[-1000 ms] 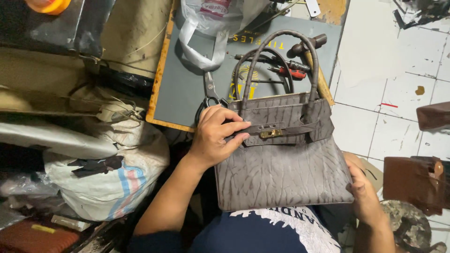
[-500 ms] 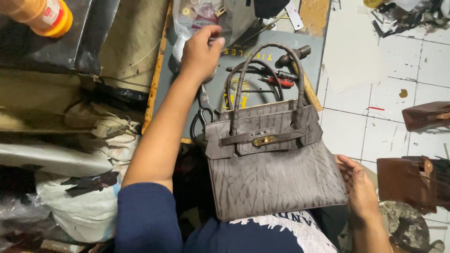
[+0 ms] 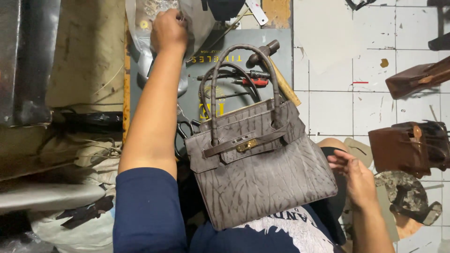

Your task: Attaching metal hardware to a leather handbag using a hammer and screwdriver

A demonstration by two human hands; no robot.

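A grey-brown textured handbag (image 3: pixel 262 173) with two arched handles and a gold clasp lies on my lap, its top toward the work board. My left hand (image 3: pixel 167 29) is stretched far forward, its fingers closed on a clear plastic bag (image 3: pixel 147 18) of small parts at the top of the board. My right hand (image 3: pixel 354 175) rests beside the handbag's right edge, fingers spread and loosely curled, holding nothing that I can see.
The grey work board (image 3: pixel 290 47) carries scissors (image 3: pixel 183 133), a hammer (image 3: pixel 262 51) and a red-handled screwdriver (image 3: pixel 248 80). Brown leather bags (image 3: pixel 403 147) stand on the white tiled floor at the right. Sacks and rolled material pile up at the left.
My left hand left the handbag's front flap and reached forward to the plastic bag on the board. The handbag has tilted slightly. My right hand stayed at the bag's right side.
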